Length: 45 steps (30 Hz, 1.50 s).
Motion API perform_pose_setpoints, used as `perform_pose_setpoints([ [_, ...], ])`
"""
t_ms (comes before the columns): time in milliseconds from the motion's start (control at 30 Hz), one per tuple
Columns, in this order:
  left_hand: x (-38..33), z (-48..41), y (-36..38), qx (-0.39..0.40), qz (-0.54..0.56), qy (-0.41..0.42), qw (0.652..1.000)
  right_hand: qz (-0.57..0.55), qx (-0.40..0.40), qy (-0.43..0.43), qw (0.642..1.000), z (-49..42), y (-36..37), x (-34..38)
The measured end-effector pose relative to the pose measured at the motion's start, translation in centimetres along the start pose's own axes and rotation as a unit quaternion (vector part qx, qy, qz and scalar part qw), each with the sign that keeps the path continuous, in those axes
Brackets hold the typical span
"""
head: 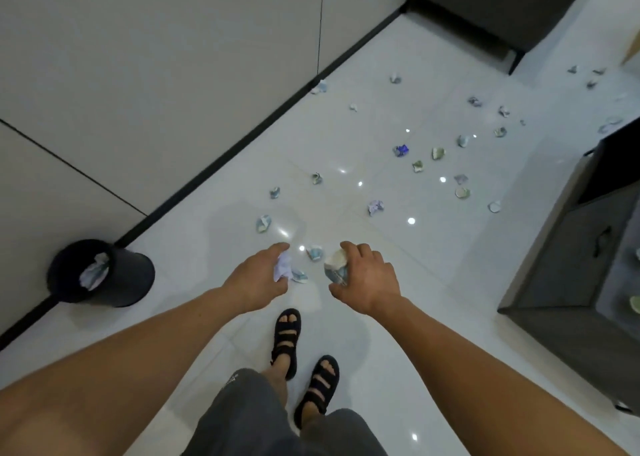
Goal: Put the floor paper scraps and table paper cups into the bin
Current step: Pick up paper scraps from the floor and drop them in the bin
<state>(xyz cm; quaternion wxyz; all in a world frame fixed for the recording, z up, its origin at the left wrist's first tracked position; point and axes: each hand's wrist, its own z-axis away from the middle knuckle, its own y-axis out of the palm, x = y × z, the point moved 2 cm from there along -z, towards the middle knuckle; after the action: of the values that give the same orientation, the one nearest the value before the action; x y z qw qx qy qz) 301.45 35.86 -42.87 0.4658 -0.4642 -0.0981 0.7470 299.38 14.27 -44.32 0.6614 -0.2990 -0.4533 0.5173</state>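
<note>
Black bin [121, 279] at near left; glossy white floor [398, 334]; pale grey wall [173, 74]; black skirting [242, 142]. Floor scraps [264, 223] mostly pale blue-green; one deep blue scrap [401, 150], one lilac scrap [375, 207]; nearest, a white scrap [282, 265] and a cream scrap [336, 266] printed blue.

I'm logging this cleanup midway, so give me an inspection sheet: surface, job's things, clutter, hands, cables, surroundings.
Surface: glossy white tiled floor, light spots reflected.
Job's things: black bin by the wall, paper inside; many crumpled scraps scattered on the floor.
Clutter: nothing seen.
Hands: left hand holds a white scrap; right hand holds a crumpled wad.
Cables: nothing seen.
Surroundings: grey wall panels; dark cabinet at right.
</note>
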Motion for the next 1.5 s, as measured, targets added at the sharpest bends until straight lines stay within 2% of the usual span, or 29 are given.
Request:
perform_pose_setpoints([
  [100,1.0,3.4,-1.5,-0.057,0.052,-0.019,0.997,0.012,-0.007,-0.048,0.999,0.2,-1.2,3.9],
  [200,3.2,6.8,-3.1,-0.082,0.087,-0.044,0.992,0.032,-0.006,-0.093,0.995,0.6,-1.7,8.5],
  [367,8.7,11.7,-6.6,-0.15,0.102,-0.087,0.98,0.076,0.006,-0.17,0.982,1.2,-0.9,17.0],
  [667,25.3,21.7,-13.2,-0.223,0.181,-0.167,0.943,0.097,0.057,-0.247,0.962,1.4,5.0,37.1],
  [800,32.1,24.9,-17.5,-0.258,0.168,-0.196,0.931,0.085,0.069,-0.272,0.956,1.2,7.9,45.5],
  [900,35.5,26.0,-20.2,-0.26,0.172,-0.22,0.924,0.085,0.08,-0.29,0.95,0.5,9.1,49.4],
  [1033,38.4,24.6,-22.6,-0.263,0.184,-0.21,0.924,0.089,0.094,-0.293,0.947,-2.2,10.6,52.0],
  [1267,43.3,21.1,-26.3,-0.218,0.203,-0.275,0.914,0.045,0.19,-0.258,0.946,-10.6,15.0,56.5],
  [1500,49.8,16.5,-32.6,-0.194,0.183,-0.32,0.909,0.034,0.243,-0.245,0.938,-19.8,19.2,61.1],
])
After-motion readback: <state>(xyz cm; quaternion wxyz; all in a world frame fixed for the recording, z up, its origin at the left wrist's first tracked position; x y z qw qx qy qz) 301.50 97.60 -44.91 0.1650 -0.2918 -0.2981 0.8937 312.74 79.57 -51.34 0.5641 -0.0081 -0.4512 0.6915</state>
